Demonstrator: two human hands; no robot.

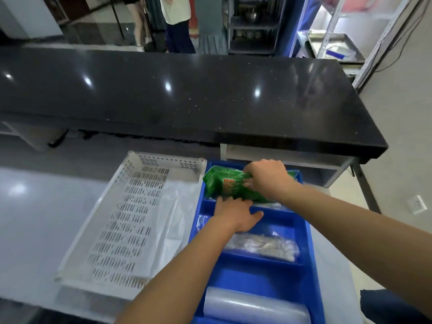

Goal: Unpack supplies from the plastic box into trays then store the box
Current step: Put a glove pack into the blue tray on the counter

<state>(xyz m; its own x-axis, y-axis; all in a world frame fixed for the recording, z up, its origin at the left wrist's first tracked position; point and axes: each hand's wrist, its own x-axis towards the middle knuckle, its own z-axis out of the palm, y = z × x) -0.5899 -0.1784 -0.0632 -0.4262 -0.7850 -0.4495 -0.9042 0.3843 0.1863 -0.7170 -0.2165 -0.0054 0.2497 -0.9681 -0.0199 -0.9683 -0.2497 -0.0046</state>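
Observation:
A blue divided tray (304,232) lies in front of me on the pale worktop. A green packet (228,184) sits in its far compartment. My right hand (268,177) grips the packet's right end from above. My left hand (236,213) lies with fingers stretched on the divider, touching the packet's near edge. A clear bag of pale items (261,247) fills the middle compartment and a clear plastic roll (254,307) the nearest one. The white perforated plastic box (124,220) stands left of the tray with only clear plastic film (173,220) draped over its right side.
A black stone counter (187,97) runs across behind the tray, overhanging the worktop. People stand beyond it at the top. A metal shelf rack (336,45) with a steel tray stands at the upper right. A white floor socket (417,204) shows at the right.

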